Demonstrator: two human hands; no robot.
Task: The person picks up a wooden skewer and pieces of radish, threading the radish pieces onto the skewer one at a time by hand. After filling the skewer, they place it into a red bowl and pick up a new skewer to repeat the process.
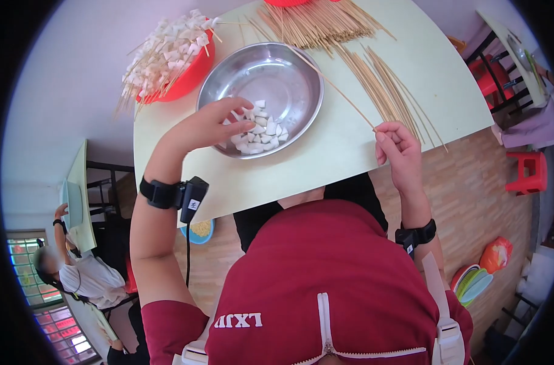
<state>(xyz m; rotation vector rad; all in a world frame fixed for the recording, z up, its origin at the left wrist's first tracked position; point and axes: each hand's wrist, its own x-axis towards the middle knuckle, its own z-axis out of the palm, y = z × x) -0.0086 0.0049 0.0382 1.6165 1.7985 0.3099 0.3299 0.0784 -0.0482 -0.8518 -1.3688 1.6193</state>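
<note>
A round steel basin (301, 91) sits on the table with chopped white pieces (268, 131) gathered at its near left side. My left hand (213, 125) reaches over the basin's left rim, fingers curved and apart beside the white pieces, holding nothing that I can see. In my right hand (399, 149), thumb and fingers pinch one end of a thin bamboo skewer (338, 88). The skewer slants up and left, past the basin's right rim. Loose bamboo skewers (380, 85) lie just beyond my right hand.
A red bowl (195, 76) heaped with filled skewers (170, 52) stands at the table's back left. A thick pile of skewers (326, 24) lies at the back. Below are a blue basin (199, 231) and a red stool (525, 172). Another person (94, 277) sits at far left.
</note>
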